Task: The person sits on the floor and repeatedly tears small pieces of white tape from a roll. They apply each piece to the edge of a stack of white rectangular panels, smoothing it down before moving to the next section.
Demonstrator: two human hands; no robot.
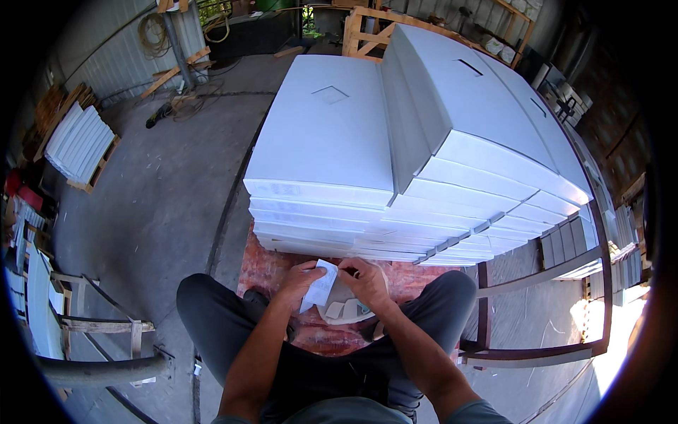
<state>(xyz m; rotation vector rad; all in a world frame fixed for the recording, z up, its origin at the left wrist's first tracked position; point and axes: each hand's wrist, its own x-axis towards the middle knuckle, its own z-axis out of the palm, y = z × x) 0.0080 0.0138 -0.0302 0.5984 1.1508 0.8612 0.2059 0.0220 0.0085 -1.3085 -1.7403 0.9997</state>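
Paper slip (319,284), white and oblong, is held between both hands just above the person's lap, in front of the near edge of the reddish mat (272,272). Left hand (300,281) — fingers curled, closed on the slip's left edge — pinches it so that it stands tilted, upper corner toward the stack. Right hand (366,281) is bent at the knuckles beside the slip's upper right corner; whether it grips the slip or only touches it cannot be told. Beneath the hands lies a pale shallow dish (346,309) with a few small white pieces in it, resting on the mat between the knees. Dark trousers (212,311) cover both legs, which are spread to either side of the mat.

Beyond the hands, on the far part of the mat, rises a stack of flat white panels (321,141), its near edge just behind the fingertips. A second, taller stack of white panels (487,127) leans against it on the right, fanned out in steps toward the right edge. A rusty metal frame (537,279) runs along the right side. On the concrete floor (162,184) to the left stands a small pallet of white panels (79,145), well apart.
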